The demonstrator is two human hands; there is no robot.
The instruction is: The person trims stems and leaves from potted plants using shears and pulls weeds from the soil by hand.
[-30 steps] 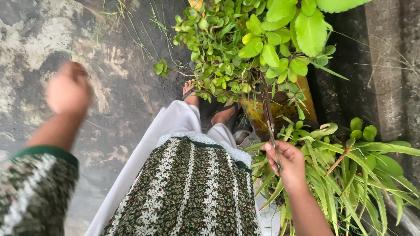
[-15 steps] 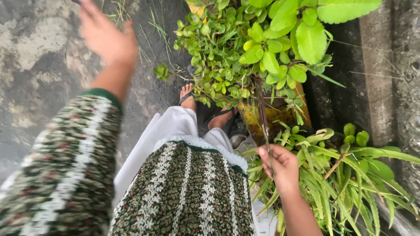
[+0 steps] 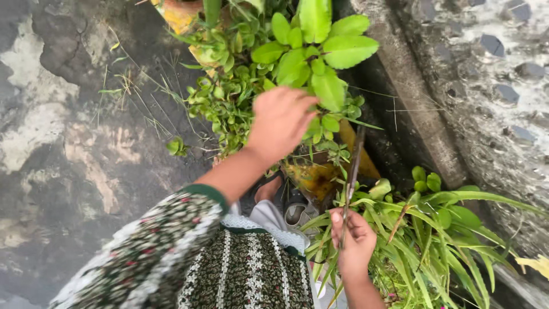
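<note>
Reaching into the leafy potted plant (image 3: pixel 303 51), left hand (image 3: pixel 280 121) has fingers curled among its leaves, grip unclear, while right hand (image 3: pixel 354 243) pinches a thin dark stick (image 3: pixel 353 166) upright beside the yellow pot (image 3: pixel 320 174).

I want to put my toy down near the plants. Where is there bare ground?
The grey stained concrete floor left of the leafy green potted plant lies bare, save thin grass blades. It is crowded at the long-leaved green plant beside the rough stone wall, where the left hand touches leaves and the right hand holds a thin brown stem.
</note>
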